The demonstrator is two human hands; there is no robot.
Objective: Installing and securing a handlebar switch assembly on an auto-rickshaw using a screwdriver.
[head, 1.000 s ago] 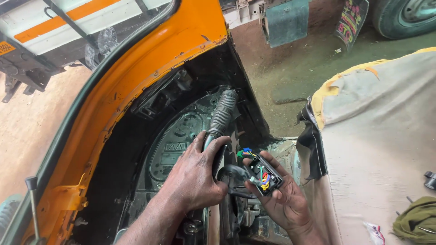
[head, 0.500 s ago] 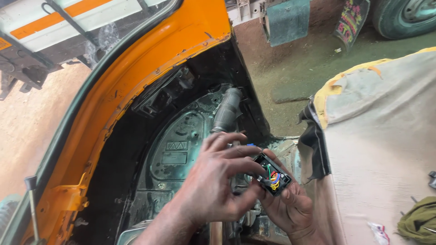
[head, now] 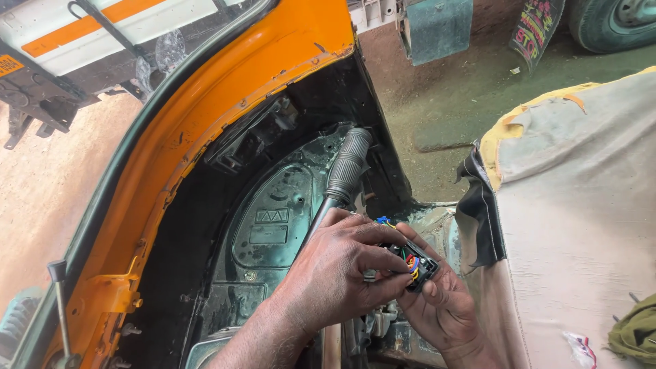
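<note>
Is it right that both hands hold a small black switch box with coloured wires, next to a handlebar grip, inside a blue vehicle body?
Not quite. The vehicle body is orange, not blue, as the head view shows. The rest holds: the left hand and right hand hold the small black switch box with coloured wires, next to the handlebar grip.

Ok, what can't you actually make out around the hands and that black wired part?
- Head view: black switch housing mostly covered by the left hand; its front face is hidden.
- Right hand: palm side hidden, wrist cut by the bottom edge.
- Coloured wires: too small to trace their ends.
- Ribbed grip: its bar vanishes beneath the left hand.
</note>
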